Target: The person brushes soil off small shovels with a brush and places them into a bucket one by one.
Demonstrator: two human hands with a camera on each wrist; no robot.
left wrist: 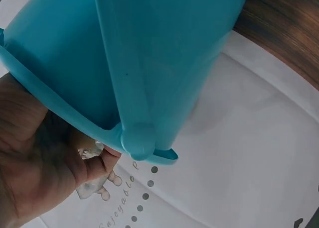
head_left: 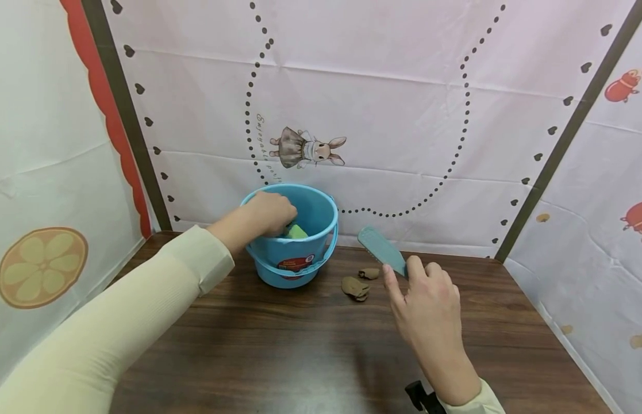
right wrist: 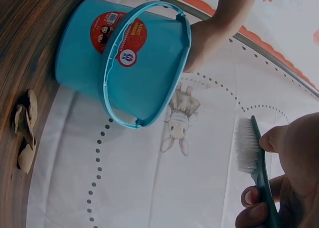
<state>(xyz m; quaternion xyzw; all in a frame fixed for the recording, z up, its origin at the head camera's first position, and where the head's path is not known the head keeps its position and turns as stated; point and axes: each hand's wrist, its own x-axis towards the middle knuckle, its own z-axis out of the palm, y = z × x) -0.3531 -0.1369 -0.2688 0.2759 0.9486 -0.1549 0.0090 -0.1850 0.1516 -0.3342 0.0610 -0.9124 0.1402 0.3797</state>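
My left hand [head_left: 271, 213] reaches over the rim into a blue bucket [head_left: 287, 253], its fingers bent downward. Just beside those fingers, a light green thing [head_left: 297, 232] shows inside; its kind is unclear. The rim hides part of the left hand [left wrist: 45, 163] in the left wrist view, and whether it grips anything does not show. My right hand [head_left: 429, 310] holds a teal brush [head_left: 383, 250] above the table, right of the bucket. White bristles [right wrist: 246, 146] stand out from the brush in the right wrist view, with fingers and thumb around its handle.
Several crumpled brown pieces [head_left: 355, 288] lie on the dark wooden table [head_left: 279, 345], between the bucket and my right hand. The bucket's handle [head_left: 326, 256] hangs down its front. Printed cloth [head_left: 393, 132] stands behind the table and along both sides.
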